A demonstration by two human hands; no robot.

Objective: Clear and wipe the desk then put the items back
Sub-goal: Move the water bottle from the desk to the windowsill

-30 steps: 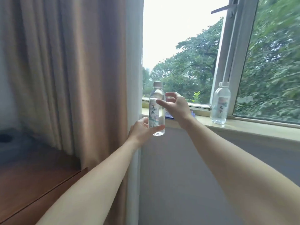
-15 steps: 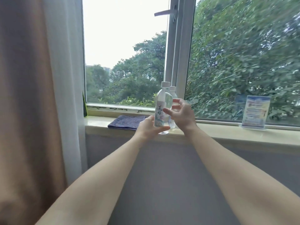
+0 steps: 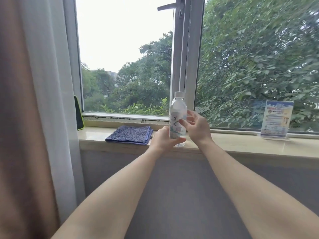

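The clear water bottle [image 3: 177,116], white cap on and pale printed label facing us, is standing upright, with the left hand [image 3: 163,139] gripping its lower part and the right hand [image 3: 196,128] touching thumb to label. The folded blue towel [image 3: 129,134] is lying flat on the windowsill [image 3: 241,144], just left of the bottle.

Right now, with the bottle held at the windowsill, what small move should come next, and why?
Probably set the bottle down on the sill and release. The left hand grips its lower part, the right hand touches its label, and its base is down at sill level beside the blue towel.
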